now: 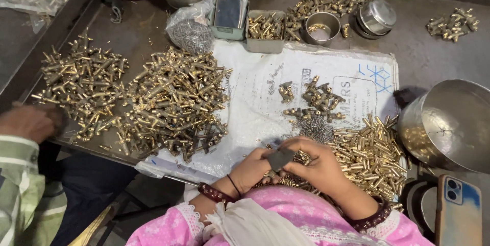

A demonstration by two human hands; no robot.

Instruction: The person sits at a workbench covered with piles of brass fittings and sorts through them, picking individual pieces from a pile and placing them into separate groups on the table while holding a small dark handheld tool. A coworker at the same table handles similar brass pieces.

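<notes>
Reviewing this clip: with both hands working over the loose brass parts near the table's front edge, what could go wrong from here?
1. The pile of brass tubes lies beside the right hand, near the front edge; a nudge may roll some off.
2. The left hand and right hand pinch a small dark piece over the heap; if dropped, it could get lost.
3. The phone sits at the corner, possibly easy to knock.

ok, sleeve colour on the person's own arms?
Pink sleeve with white lace trim, head view.

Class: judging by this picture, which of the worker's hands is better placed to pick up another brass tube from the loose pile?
Probably the right hand: the brass tubes lie right beside it, while the left hand sits farther away.
</notes>
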